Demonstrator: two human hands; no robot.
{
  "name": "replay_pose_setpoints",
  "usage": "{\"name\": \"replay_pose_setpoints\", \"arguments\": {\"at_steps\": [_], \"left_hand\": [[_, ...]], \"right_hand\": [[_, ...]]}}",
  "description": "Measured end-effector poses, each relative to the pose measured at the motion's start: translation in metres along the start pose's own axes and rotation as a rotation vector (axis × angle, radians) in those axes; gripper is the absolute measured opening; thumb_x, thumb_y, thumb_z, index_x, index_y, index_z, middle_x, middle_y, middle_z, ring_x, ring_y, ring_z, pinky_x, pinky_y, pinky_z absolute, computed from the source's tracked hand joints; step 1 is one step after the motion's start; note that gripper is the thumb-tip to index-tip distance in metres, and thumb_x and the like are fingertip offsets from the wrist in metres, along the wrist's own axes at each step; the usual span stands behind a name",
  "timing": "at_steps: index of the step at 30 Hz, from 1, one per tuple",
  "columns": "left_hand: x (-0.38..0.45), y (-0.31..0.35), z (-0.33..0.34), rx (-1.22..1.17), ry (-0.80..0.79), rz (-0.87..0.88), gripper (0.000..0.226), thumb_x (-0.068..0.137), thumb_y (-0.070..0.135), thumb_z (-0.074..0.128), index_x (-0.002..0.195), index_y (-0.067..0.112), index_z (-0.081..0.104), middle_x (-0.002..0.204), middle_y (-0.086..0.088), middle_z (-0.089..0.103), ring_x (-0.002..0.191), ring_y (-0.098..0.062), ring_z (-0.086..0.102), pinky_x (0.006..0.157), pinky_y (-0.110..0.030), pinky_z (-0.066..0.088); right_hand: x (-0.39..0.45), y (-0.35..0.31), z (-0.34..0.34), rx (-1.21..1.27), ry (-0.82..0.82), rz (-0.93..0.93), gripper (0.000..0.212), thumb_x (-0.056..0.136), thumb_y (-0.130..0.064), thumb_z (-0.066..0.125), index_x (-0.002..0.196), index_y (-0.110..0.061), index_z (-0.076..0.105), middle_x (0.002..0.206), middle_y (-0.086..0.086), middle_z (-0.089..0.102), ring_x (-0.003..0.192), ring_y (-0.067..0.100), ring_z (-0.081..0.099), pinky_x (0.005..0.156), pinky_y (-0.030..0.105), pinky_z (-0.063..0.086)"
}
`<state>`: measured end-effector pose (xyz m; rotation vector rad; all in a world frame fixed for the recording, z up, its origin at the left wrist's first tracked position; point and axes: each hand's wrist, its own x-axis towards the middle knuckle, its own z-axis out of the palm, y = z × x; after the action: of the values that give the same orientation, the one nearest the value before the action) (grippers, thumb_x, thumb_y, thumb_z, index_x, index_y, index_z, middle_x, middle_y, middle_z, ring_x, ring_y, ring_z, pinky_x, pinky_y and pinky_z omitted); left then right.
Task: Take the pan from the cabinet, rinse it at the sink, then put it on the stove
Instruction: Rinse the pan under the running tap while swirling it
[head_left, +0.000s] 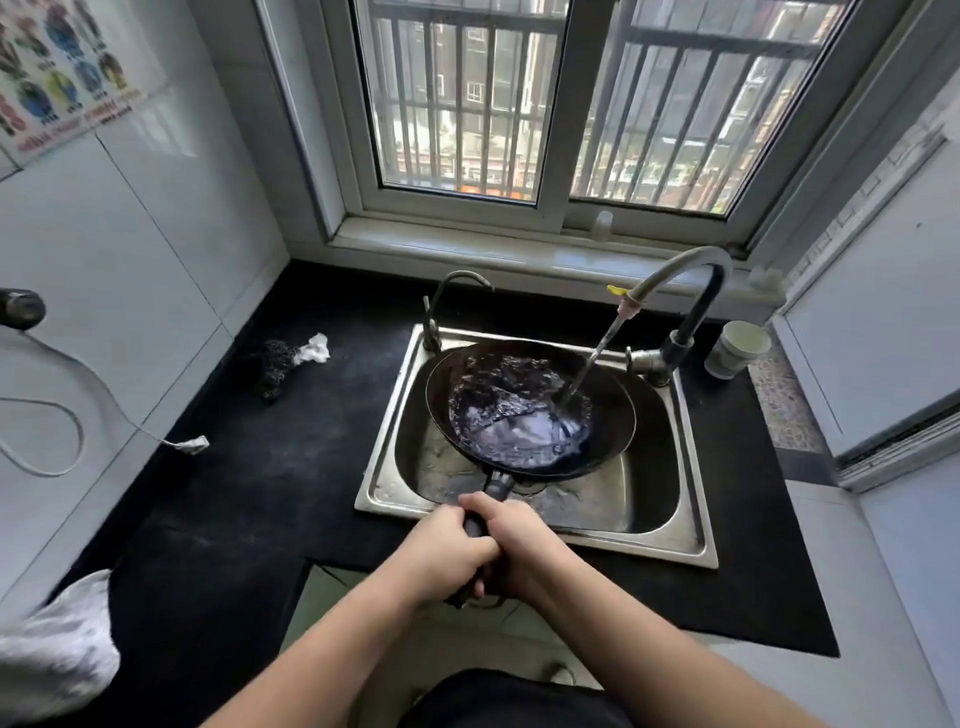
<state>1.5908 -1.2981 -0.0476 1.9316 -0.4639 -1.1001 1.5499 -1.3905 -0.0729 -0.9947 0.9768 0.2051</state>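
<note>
Rinsing in progress: pan (530, 410) sits over the sink (540, 535), body tilted inside the basin, handle sticking out past the sink's front edge toward the person. Both hands clamp the handle: left hand (441, 551) and right hand (524, 545) side by side, fingers curled tight round it, touching each other. Tap (675, 306) at the sink's back-right corner is running; stream lands right of pan centre, water pooling and swirling in the bowl.

Status, as I read it: cabinet fetch done, rinse mid-way. Left: dump the water, shut the tap, carry to the stove. Stove not in view, can't tell which side.

Cup (737, 348) stands on the surface just right of the tap; rag (291, 358) lies near the surface's back-left corner.
</note>
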Motion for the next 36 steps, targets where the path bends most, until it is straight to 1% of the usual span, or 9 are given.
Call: {"name": "replay_pose_setpoints", "arguments": {"at_steps": [2,5,9,14,17,20,25,30,36], "left_hand": [[-0.002,-0.003,-0.001,0.069,0.020,0.002,0.009,0.078,0.005,0.052,0.077,0.013,0.056,0.050,-0.008,0.058,0.033,-0.015,0.050,0.033,-0.018,0.036],[-0.007,-0.021,0.003,0.160,0.084,-0.030,0.007,0.079,0.013,0.056,0.084,0.014,0.052,0.067,-0.009,0.064,0.035,-0.012,0.056,0.033,-0.021,0.038],[-0.015,-0.058,0.012,0.131,0.143,-0.027,0.016,0.083,0.021,0.061,0.098,0.015,0.057,0.069,-0.009,0.066,0.038,-0.015,0.060,0.034,-0.026,0.043],[-0.007,-0.071,0.019,0.023,0.171,0.029,0.025,0.075,0.023,0.061,0.098,0.032,0.056,0.088,-0.015,0.072,0.070,-0.035,0.070,0.061,-0.055,0.055],[0.001,-0.062,0.019,-0.075,0.101,0.000,0.027,0.073,0.020,0.054,0.100,0.019,0.059,0.066,-0.008,0.066,0.046,-0.021,0.061,0.039,-0.036,0.049],[0.005,-0.049,0.016,-0.098,0.040,-0.045,0.024,0.073,0.022,0.052,0.095,0.013,0.057,0.054,-0.004,0.058,0.034,-0.015,0.050,0.036,-0.023,0.040],[0.008,-0.040,0.011,0.018,0.034,-0.074,0.008,0.080,0.013,0.054,0.086,0.007,0.055,0.060,-0.010,0.059,0.035,-0.014,0.051,0.035,-0.020,0.038],[0.005,-0.047,0.017,0.140,0.085,-0.088,0.007,0.078,0.015,0.053,0.076,0.019,0.048,0.058,-0.008,0.060,0.034,-0.014,0.054,0.035,-0.021,0.039],[0.004,-0.069,0.022,0.256,0.179,-0.028,0.023,0.080,0.027,0.058,0.103,0.020,0.057,0.077,0.001,0.066,0.040,-0.012,0.061,0.036,-0.022,0.045]], "right_hand": [[0.000,0.006,0.003,0.018,-0.053,0.001,0.026,0.091,-0.022,0.058,0.078,0.000,0.055,0.044,0.008,0.048,0.029,0.022,0.047,0.033,0.020,0.039],[0.005,0.022,0.003,0.031,-0.108,-0.033,0.031,0.091,-0.023,0.059,0.094,0.008,0.064,0.066,0.015,0.061,0.044,0.023,0.057,0.036,0.022,0.041],[0.010,0.045,0.007,0.012,-0.146,-0.038,0.022,0.096,-0.013,0.052,0.088,-0.002,0.069,0.075,0.008,0.070,0.056,0.013,0.066,0.047,0.021,0.049],[0.023,0.053,0.011,-0.113,0.004,-0.095,0.018,0.092,-0.009,0.055,0.082,-0.004,0.069,0.078,0.009,0.071,0.064,0.014,0.066,0.060,0.023,0.051],[0.024,0.045,0.010,-0.138,0.087,-0.114,0.019,0.088,-0.011,0.055,0.088,-0.001,0.071,0.077,0.010,0.071,0.066,0.019,0.066,0.055,0.022,0.049],[0.021,0.035,0.008,-0.119,0.111,-0.077,0.023,0.089,-0.014,0.053,0.087,-0.004,0.074,0.072,0.012,0.070,0.059,0.022,0.065,0.041,0.016,0.043],[0.018,0.031,0.006,-0.002,0.019,-0.006,0.026,0.091,-0.016,0.054,0.079,-0.009,0.075,0.068,0.015,0.069,0.050,0.024,0.062,0.045,0.022,0.043],[0.020,0.040,0.002,0.098,-0.067,0.015,0.026,0.095,-0.012,0.050,0.083,-0.003,0.071,0.068,0.011,0.070,0.050,0.019,0.064,0.044,0.020,0.046],[0.027,0.052,0.000,0.066,-0.113,-0.034,0.035,0.094,-0.006,0.051,0.068,-0.009,0.073,0.074,0.009,0.071,0.060,0.013,0.066,0.061,0.024,0.052]]}}
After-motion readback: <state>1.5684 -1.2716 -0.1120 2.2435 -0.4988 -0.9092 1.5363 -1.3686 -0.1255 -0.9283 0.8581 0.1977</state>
